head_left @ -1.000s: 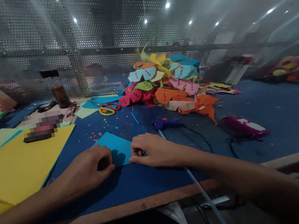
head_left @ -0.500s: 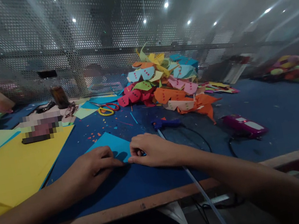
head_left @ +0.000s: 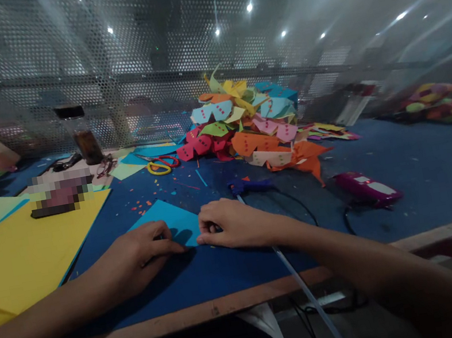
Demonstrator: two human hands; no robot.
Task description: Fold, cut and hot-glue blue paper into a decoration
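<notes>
A blue paper (head_left: 173, 218), its far corner pointing away from me, lies on the dark blue tabletop (head_left: 177, 288). My left hand (head_left: 149, 255) has its fingers curled, with the fingertips pressed on the paper's near edge at the left. At the right part of the same edge, my right hand (head_left: 229, 225) is closed, thumb and fingertips pinched against the paper. Both hands cover the paper's side corners. Just behind my right hand is a blue glue gun (head_left: 250, 185), with a clear glue stick passing under my wrist.
Yellow sheets (head_left: 26, 251) and a blurred-out object lie at the left. Behind are scissors (head_left: 159, 167), a jar (head_left: 85, 138) and a pile of folded colored paper (head_left: 254, 129). A purple device (head_left: 367, 189) with a cord is at the right. Small paper scraps dot the tabletop.
My right hand has slid slightly to the right along the paper's edge, widening the gap between the hands. My left hand is almost unchanged.
</notes>
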